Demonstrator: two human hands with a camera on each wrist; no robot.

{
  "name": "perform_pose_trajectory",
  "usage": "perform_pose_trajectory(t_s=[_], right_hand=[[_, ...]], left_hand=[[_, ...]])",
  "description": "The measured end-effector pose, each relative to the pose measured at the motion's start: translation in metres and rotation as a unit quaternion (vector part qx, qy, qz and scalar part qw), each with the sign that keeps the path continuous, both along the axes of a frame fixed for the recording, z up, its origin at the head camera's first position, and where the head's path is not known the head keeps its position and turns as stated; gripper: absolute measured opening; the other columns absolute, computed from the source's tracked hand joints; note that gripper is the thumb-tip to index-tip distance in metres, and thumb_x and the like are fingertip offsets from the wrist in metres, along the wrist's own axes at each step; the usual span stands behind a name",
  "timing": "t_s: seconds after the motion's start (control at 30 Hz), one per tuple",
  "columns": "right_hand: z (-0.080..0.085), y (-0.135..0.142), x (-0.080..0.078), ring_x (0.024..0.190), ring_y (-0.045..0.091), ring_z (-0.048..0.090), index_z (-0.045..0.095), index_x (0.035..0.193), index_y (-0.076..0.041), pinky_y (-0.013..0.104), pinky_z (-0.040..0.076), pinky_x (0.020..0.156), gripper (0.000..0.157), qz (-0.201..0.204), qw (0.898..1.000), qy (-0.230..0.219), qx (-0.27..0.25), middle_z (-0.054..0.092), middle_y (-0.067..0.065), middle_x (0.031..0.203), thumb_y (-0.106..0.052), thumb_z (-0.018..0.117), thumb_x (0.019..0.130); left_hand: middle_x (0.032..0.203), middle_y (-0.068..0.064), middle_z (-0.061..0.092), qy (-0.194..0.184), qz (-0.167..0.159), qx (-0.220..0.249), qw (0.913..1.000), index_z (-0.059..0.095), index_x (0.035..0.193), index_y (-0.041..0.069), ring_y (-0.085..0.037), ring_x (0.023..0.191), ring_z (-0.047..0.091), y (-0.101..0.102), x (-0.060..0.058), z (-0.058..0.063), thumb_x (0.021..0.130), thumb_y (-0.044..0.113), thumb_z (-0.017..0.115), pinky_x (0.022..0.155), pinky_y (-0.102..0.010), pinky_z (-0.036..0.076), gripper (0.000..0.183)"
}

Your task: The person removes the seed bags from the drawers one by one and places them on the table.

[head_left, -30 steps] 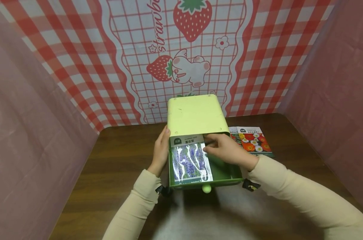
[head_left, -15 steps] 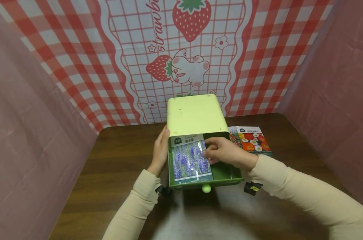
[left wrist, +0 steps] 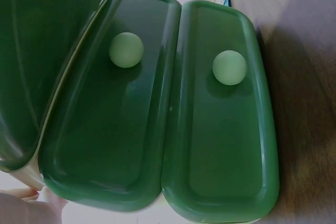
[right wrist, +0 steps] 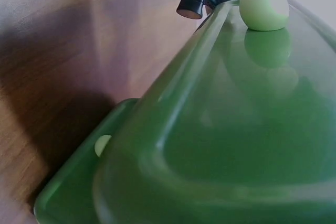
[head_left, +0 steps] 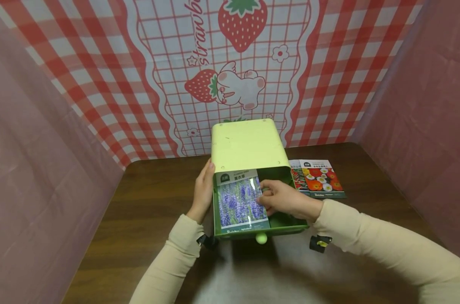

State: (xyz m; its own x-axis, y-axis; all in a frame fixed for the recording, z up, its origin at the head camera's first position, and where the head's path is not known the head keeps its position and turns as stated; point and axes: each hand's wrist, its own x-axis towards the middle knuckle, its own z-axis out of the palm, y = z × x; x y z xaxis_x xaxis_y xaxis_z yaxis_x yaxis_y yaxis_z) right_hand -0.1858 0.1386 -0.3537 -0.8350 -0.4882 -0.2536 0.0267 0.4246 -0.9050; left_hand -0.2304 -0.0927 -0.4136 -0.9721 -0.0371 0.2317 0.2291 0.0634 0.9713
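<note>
One packet point(head_left: 241, 204) face up in the left half of the pulled-out drawer point(head_left: 287, 230), top edge at the mouth of the box point(head_left: 249, 145). With left hand point(head_left: 203, 190) laid along the box's left side; with right hand point(head_left: 283, 198) apart, fingers bent at the packet's right edge, unclear whether pinching or just touching. Possible trouble: a crease against the box from a raised top edge, or a skid from a hard push.

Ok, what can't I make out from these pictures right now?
Head: back of the open drawer, hidden under the cabinet top.
Head: whether the right hand pinches the purple-flower packet; its fingers hide the contact.
Head: that packet's smallest print, too small.
Left wrist: most of the left hand, cut off by the edges.
</note>
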Motion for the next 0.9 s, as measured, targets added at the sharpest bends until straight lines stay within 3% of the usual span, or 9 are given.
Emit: perform_pose_trajectory(t_s=[0.33, 0.4, 0.5, 0.63, 0.67, 0.73, 0.8, 0.9], right_hand=[[0.006, 0.008, -0.003, 0.085, 0.015, 0.064, 0.029, 0.148, 0.008, 0.034, 0.060, 0.076, 0.054, -0.003, 0.998, 0.053, 0.016, 0.045, -0.001, 0.067, -0.008, 0.049, 0.100], [0.008, 0.010, -0.002, 0.083, 0.014, 0.063, 0.029, 0.148, 0.008, 0.034, 0.060, 0.075, 0.055, -0.005, 0.998, 0.055, 0.019, 0.048, -0.001, 0.067, -0.009, 0.049, 0.100], [0.011, 0.014, -0.002, 0.082, 0.015, 0.062, 0.028, 0.149, 0.007, 0.033, 0.059, 0.075, 0.056, -0.007, 0.998, 0.058, 0.024, 0.057, 0.003, 0.075, -0.011, 0.050, 0.100], [0.017, 0.019, -0.003, 0.081, 0.015, 0.062, 0.028, 0.150, 0.007, 0.032, 0.058, 0.074, 0.057, -0.019, 0.998, 0.055, 0.031, 0.069, 0.015, 0.100, -0.012, 0.051, 0.100], [0.018, 0.021, -0.003, 0.080, 0.014, 0.061, 0.027, 0.150, 0.006, 0.031, 0.057, 0.074, 0.058, -0.024, 0.998, 0.051, 0.032, 0.069, 0.018, 0.105, -0.012, 0.051, 0.100], [0.022, 0.022, -0.003, 0.072, 0.012, 0.055, 0.027, 0.151, 0.005, 0.028, 0.053, 0.068, 0.059, -0.032, 0.998, 0.038, 0.028, 0.070, 0.014, 0.099, -0.013, 0.052, 0.100], [0.024, 0.024, -0.002, 0.064, 0.011, 0.046, 0.026, 0.152, 0.004, 0.026, 0.047, 0.063, 0.060, -0.038, 0.999, 0.018, 0.014, 0.063, 0.005, 0.079, -0.013, 0.052, 0.100], [0.026, 0.026, 0.000, 0.054, 0.010, 0.032, 0.027, 0.152, 0.002, 0.025, 0.037, 0.055, 0.061, -0.045, 0.999, -0.008, -0.006, 0.037, -0.007, 0.058, -0.016, 0.054, 0.099]], left_hand=[[0.157, -0.008, 0.037, -0.002, 0.010, -0.001, 0.9999, 0.036, 0.152, 0.009, -0.024, 0.147, 0.032, 0.000, -0.001, 0.000, 0.106, 0.041, 0.035, 0.124, -0.039, 0.024, 0.056], [0.157, -0.007, 0.037, -0.002, 0.011, -0.003, 0.9999, 0.036, 0.152, 0.010, -0.023, 0.147, 0.032, 0.000, -0.002, -0.001, 0.106, 0.041, 0.035, 0.124, -0.039, 0.024, 0.055], [0.158, -0.006, 0.036, -0.002, 0.008, -0.005, 1.0000, 0.035, 0.152, 0.011, -0.022, 0.148, 0.030, 0.000, -0.002, -0.002, 0.106, 0.041, 0.035, 0.124, -0.039, 0.023, 0.055], [0.159, -0.004, 0.034, 0.004, -0.001, -0.007, 1.0000, 0.034, 0.153, 0.013, -0.021, 0.148, 0.028, 0.000, -0.001, -0.003, 0.106, 0.042, 0.034, 0.124, -0.039, 0.023, 0.055], [0.159, -0.006, 0.034, 0.003, -0.003, -0.007, 1.0000, 0.033, 0.153, 0.012, -0.022, 0.149, 0.028, 0.000, 0.003, 0.002, 0.107, 0.040, 0.033, 0.124, -0.040, 0.022, 0.054], [0.159, -0.006, 0.032, 0.002, -0.009, -0.005, 0.9999, 0.032, 0.153, 0.012, -0.022, 0.149, 0.026, -0.001, 0.003, 0.002, 0.107, 0.037, 0.033, 0.125, -0.040, 0.021, 0.053], [0.160, -0.005, 0.031, 0.001, -0.011, -0.003, 0.9999, 0.032, 0.153, 0.012, -0.022, 0.149, 0.026, -0.001, 0.003, 0.002, 0.107, 0.037, 0.033, 0.125, -0.040, 0.021, 0.052], [0.159, -0.003, 0.032, -0.002, -0.007, -0.002, 1.0000, 0.032, 0.153, 0.014, -0.021, 0.149, 0.026, -0.002, 0.000, -0.003, 0.107, 0.039, 0.033, 0.125, -0.039, 0.021, 0.052]])
